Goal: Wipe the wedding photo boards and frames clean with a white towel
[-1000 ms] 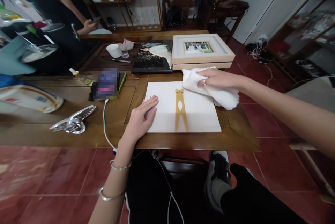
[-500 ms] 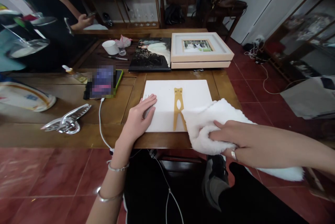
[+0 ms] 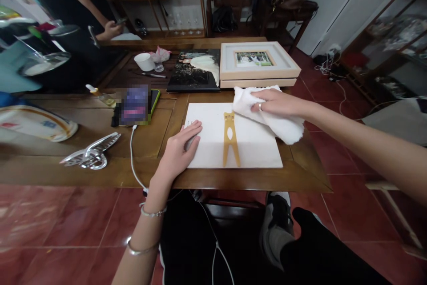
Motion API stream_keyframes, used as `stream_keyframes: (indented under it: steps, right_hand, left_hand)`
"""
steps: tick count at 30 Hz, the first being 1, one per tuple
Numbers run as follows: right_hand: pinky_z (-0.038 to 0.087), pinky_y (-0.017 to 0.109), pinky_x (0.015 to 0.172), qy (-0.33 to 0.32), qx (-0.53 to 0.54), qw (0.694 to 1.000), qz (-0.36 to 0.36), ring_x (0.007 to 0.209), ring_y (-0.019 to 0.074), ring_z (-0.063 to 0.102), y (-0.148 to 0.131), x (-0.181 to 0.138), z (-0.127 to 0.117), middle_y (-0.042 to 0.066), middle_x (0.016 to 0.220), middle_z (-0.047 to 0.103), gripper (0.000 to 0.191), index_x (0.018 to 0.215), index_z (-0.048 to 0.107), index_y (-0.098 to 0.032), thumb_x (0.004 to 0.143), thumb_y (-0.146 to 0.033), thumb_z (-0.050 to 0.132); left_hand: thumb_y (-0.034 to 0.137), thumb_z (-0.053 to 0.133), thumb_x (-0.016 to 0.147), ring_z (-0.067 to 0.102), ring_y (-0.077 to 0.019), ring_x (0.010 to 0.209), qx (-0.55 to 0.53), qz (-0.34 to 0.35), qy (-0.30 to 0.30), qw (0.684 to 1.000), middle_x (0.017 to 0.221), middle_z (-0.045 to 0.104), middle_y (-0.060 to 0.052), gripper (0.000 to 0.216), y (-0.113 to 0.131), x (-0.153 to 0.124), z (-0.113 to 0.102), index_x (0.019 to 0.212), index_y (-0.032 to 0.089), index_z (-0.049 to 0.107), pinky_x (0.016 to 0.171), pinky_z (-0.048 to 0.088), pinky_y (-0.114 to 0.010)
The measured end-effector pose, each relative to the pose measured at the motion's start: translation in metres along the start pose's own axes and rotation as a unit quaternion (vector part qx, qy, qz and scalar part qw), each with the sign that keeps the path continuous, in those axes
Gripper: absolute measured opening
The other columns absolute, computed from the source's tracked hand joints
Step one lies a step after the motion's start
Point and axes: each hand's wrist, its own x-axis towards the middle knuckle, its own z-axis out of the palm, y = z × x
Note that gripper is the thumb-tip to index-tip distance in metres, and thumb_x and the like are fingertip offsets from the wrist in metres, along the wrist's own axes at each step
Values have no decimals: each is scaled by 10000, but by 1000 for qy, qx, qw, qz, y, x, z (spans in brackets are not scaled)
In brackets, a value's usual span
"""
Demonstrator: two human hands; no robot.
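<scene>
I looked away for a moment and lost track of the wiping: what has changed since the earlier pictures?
Half a second ago the right hand had the white cloth over the board's near right corner; now both are back at its far right corner. Nothing was let go. The left hand stays flat on the white board, and the yellow cutout still lies there.

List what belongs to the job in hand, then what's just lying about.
In use, it seems:
- white cloth, in the right hand
- white board, under the left hand
- yellow cat-faced shape, on the board

Lying about:
- framed picture
- white cup
- dropper bottle
- silver ornament
</scene>
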Motion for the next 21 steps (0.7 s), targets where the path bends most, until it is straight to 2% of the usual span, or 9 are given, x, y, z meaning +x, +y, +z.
stream_keyframes:
  steps: [3,7,9,11,13,15,17,19,21]
  right_hand:
    - [395,319,742,7,-12,1000,-11,880,241,565,-8,-5,7,56,920,632,76,767,514,-206,770,-268,471]
    - [390,317,654,-11,-20,1000,2,740,217,570,-35,-49,36,40,756,598,91,745,467,-215,822,-237,425]
    - [413,348,693,-9,-35,999,17,886,268,584,-48,-77,55,63,809,622,78,774,487,-220,812,-202,421]
    - [423,400,788,-25,-31,999,-8,1101,312,531,-58,-102,70,88,1056,630,98,808,518,-225,800,-183,429]
    - [414,426,849,-45,-20,998,-29,1216,326,460,-62,-116,75,81,1165,605,119,820,534,-233,794,-174,435]
    - [421,409,827,-62,-15,998,-25,1170,317,493,-61,-118,72,82,1035,637,115,820,531,-236,810,-186,428]
    - [424,366,751,-61,-20,998,-13,985,285,566,-57,-106,62,63,815,615,97,815,517,-230,836,-217,422]
    - [398,328,683,-40,-21,999,-14,780,231,562,-49,-85,52,27,690,549,93,797,500,-220,849,-239,424]
    - [363,307,649,-3,-12,1000,-25,687,195,522,-38,-59,43,10,672,523,95,769,482,-215,845,-249,437]
  left_hand:
    - [214,496,903,524,-219,1252,-2,0,1,1000,1284,611,-97,319,0,0,0,1185,174,640,1118,354,-477]
    - [213,491,904,521,-215,1255,-3,-3,-3,1000,1290,607,-88,323,1,0,1,1190,193,638,1126,344,-472]
    - [213,489,905,518,-215,1258,-1,-5,-4,1000,1295,604,-82,325,1,0,1,1194,204,636,1130,337,-475]
    - [211,485,905,515,-217,1261,0,-6,-5,1000,1300,600,-85,328,1,0,1,1196,195,636,1136,326,-470]
    - [210,484,903,513,-225,1262,1,-6,-5,1000,1302,597,-94,331,1,0,1,1194,179,639,1139,321,-465]
    - [214,490,899,516,-234,1259,2,-6,-4,1000,1301,599,-97,333,1,0,1,1193,174,641,1135,326,-470]
    - [216,493,898,519,-236,1256,3,-5,-5,1000,1299,599,-97,333,1,0,2,1193,175,641,1129,335,-474]
    - [213,491,900,521,-232,1254,3,-4,-4,1000,1296,601,-102,332,1,0,2,1193,169,640,1129,337,-471]
    - [211,492,901,523,-231,1252,2,-1,-2,1000,1293,603,-109,331,1,0,1,1192,160,641,1130,338,-468]
